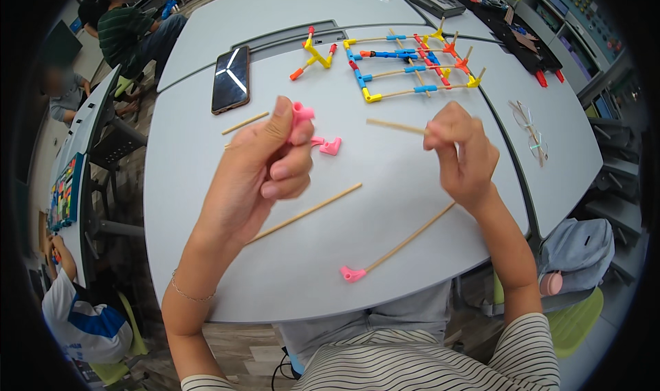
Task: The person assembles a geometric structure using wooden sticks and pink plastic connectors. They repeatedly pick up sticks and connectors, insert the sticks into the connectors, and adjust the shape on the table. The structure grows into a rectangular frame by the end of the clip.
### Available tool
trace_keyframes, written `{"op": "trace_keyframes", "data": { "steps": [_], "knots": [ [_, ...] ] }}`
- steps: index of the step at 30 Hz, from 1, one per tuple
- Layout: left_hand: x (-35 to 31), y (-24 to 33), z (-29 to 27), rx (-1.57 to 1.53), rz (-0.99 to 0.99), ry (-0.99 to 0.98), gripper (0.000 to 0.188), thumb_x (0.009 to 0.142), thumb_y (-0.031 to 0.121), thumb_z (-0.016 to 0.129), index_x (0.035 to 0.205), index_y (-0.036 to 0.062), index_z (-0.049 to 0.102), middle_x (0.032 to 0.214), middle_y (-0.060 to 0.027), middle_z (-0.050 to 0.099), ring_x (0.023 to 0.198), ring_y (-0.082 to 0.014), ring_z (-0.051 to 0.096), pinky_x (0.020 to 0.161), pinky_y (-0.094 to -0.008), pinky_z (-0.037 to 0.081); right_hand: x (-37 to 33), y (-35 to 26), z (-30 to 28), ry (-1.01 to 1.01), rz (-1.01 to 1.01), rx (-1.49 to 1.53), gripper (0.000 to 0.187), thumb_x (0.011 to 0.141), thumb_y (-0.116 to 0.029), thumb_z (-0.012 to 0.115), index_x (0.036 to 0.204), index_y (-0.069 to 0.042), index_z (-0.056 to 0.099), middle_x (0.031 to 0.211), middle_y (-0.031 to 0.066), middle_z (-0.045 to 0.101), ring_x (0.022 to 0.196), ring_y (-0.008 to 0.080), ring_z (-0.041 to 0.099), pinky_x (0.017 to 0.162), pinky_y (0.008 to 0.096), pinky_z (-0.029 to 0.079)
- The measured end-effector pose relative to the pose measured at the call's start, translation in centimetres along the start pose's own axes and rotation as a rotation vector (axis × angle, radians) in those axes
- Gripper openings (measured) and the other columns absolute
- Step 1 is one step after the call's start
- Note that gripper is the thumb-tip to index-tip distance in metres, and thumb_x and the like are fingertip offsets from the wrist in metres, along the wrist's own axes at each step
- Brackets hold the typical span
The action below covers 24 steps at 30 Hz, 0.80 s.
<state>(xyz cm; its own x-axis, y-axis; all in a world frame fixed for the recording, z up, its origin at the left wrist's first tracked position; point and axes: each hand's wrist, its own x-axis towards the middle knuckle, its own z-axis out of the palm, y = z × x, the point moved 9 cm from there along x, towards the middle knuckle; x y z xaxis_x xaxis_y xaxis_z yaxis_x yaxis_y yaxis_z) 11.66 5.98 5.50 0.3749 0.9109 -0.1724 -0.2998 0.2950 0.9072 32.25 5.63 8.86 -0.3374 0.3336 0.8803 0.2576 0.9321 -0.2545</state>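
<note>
Between thumb and fingers, my left hand (265, 160) grips a pink plastic connector (301, 113) above the table. My right hand (462, 154) pinches one end of a short wooden stick (395, 125), whose free end points left toward the connector; the two are apart. Beyond my left fingers lies another pink connector (331, 146), partly hidden by the hand. A longer wooden stick (309, 211) rests below my left hand. Nearer to me, a stick (409, 238) has a pink connector (353, 274) at its left end. A short stick (245, 123) lies left of my left hand.
At the back right stands a frame of sticks and coloured connectors (412, 68); a small yellow-and-red connector piece (316, 55) is beside it. A phone (231, 80) lies at the left, glasses (531, 133) on the adjoining right table. Other people sit at the left.
</note>
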Motion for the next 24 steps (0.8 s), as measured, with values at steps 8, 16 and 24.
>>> {"op": "trace_keyframes", "data": {
  "steps": [8,16,24],
  "knots": [
    [0.9,1.4,1.0,1.407,0.603,0.207,0.015,0.095,0.008,0.064,0.108,0.0026,0.064,0.105,-0.0098,0.054,0.106,-0.0248,0.051,0.082,-0.0318,0.048,-1.3,4.6,0.1,-0.002,0.479,0.040,0.013,0.100,-0.012,0.063,0.100,0.001,0.061,0.078,0.0050,0.061,0.066,0.0091,0.060,0.059,0.0225,0.048],
    [3.4,-1.2,-1.9,1.477,0.583,0.186,0.014,0.093,0.006,0.064,0.106,0.0062,0.071,0.117,-0.0088,0.057,0.111,-0.0254,0.050,0.089,-0.0340,0.050,-0.6,2.5,1.2,-0.089,0.342,-0.026,0.011,0.094,-0.008,0.069,0.097,0.002,0.065,0.081,0.0075,0.065,0.067,0.0143,0.066,0.060,0.0237,0.052],
    [2.7,0.0,-1.5,1.355,0.614,0.247,0.022,0.098,0.013,0.059,0.117,0.0049,0.067,0.117,-0.0100,0.061,0.114,-0.0266,0.051,0.094,-0.0367,0.048,-0.4,2.5,1.4,-0.109,0.371,-0.004,0.010,0.091,-0.006,0.071,0.094,0.003,0.067,0.081,0.0080,0.066,0.067,0.0152,0.064,0.058,0.0262,0.050]
  ]
}}
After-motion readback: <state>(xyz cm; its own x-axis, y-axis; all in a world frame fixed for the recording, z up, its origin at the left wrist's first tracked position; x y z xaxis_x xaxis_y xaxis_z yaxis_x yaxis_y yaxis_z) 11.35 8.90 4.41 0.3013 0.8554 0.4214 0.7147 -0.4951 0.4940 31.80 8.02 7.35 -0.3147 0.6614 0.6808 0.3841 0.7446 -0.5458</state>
